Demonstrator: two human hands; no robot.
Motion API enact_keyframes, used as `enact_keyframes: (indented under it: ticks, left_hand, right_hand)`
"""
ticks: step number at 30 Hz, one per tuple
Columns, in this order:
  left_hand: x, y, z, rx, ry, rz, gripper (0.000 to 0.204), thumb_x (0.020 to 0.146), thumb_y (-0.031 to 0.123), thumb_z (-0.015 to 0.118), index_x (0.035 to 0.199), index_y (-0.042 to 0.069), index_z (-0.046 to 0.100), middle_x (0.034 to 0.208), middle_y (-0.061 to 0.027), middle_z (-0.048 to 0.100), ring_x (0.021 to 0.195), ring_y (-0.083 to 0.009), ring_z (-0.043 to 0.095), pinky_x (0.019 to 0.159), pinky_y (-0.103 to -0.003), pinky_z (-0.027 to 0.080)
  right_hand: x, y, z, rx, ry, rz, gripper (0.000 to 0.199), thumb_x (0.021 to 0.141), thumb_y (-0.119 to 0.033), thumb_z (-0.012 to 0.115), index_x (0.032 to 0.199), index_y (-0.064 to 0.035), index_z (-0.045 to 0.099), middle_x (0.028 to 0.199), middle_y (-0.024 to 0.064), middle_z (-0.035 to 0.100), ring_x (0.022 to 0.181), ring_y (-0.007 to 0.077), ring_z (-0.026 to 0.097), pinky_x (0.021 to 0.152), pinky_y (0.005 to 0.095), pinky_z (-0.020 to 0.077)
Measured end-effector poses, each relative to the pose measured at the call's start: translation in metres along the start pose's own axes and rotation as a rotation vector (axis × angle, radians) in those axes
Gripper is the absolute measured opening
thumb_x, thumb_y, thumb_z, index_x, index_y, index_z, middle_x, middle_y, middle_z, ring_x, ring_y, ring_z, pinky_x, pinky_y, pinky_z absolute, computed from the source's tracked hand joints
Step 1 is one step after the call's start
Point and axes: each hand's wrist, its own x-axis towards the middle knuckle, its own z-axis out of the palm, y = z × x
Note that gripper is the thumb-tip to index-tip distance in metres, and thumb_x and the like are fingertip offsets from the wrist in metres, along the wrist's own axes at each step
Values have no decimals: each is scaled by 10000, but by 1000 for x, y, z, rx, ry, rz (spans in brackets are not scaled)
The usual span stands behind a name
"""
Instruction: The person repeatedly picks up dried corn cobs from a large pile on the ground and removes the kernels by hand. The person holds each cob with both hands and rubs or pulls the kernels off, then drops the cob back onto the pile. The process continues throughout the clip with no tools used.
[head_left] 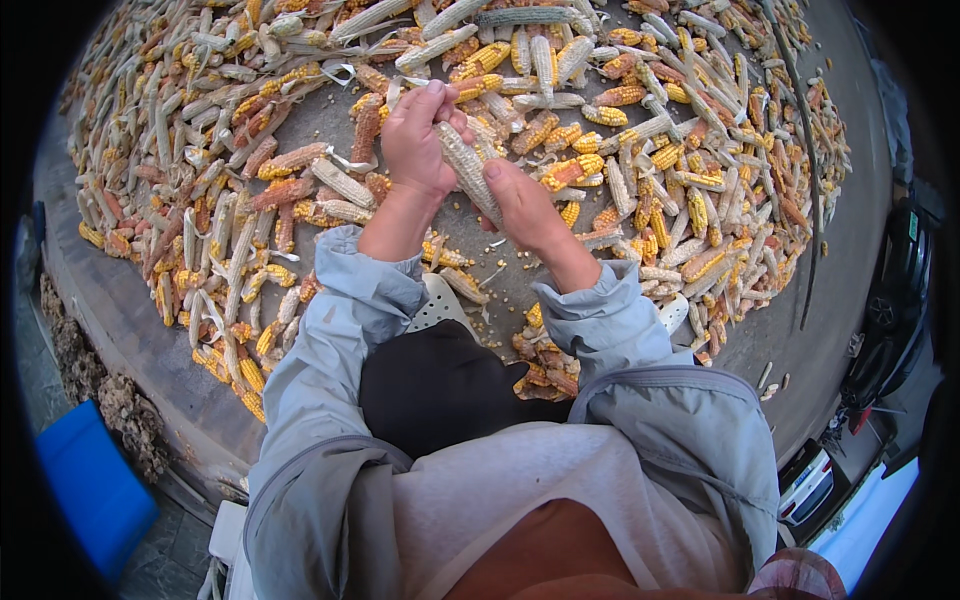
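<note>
Pavement point(735, 365), grey and hard, spreads beneath the person in the head view, its edges bent by the lens. Strewn thickly across it is a broad layer of corn cobs point(170, 215), with loose yellow kernels scattered in the gaps. A long, thin, dark pole point(806, 130) crosses the layer at the right; beyond stand a dark car point(880, 290) and a white car point(805, 485). At the lower left are a bright blue, flat-sided panel point(95, 490) and rough brown clumps point(125, 420). The cobs are long and tapering: some bear glossy yellow kernels, others are stripped to rough reddish or chalky cores, with papery husk shreds among them. A white, perforated clog point(437, 303) shows below the hands, beside black fabric. Between the bare hands, over the layer, slants a pale, knobbly corn cob point(467, 172). The left hand point(413, 150) has its fingers curled at the upper end, while the right hand point(525, 205) grasps the lower part, thumb along its side; the undersides of both grips are hidden.
</note>
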Motion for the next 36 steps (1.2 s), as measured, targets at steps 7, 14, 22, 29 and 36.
enact_keyframes:
  ticks: [7,14,22,29,36]
  left_hand:
    - [-20,0,11,298,-217,66,211,884,177,539,853,-29,574,671,-66,525,542,-157,514,489,-288,432]
    - [-15,8,-2,531,-428,-154,368,844,145,564,1160,-36,514,974,-104,587,792,-163,592,695,-281,483]
    - [-26,-31,-23,569,-587,-749,594,732,102,658,1261,29,397,951,-61,561,726,-120,570,552,-254,476]
    - [-49,-101,-15,1183,-364,-28,526,719,171,649,1128,-31,384,929,-249,583,879,-390,589,756,-412,457]
    - [-50,-91,0,850,-213,-187,483,744,100,651,1157,2,421,927,-86,590,689,-144,592,563,-264,464]
  right_hand:
    - [15,21,4,244,16,88,378,953,-318,319,920,-11,539,729,105,577,556,176,576,465,298,466]
    - [22,16,-49,-673,290,-282,331,908,-357,414,882,-76,588,734,166,611,602,326,594,566,416,479]
    - [22,-11,-70,-980,709,-672,452,785,-313,631,1139,-63,502,1012,168,556,787,313,571,847,427,405]
    - [40,6,-42,483,590,-15,534,852,-417,592,1180,-39,404,925,68,523,782,166,599,564,262,496]
    - [52,-17,-35,-236,519,-63,584,841,-276,597,1286,13,352,764,167,636,569,214,636,549,337,487]
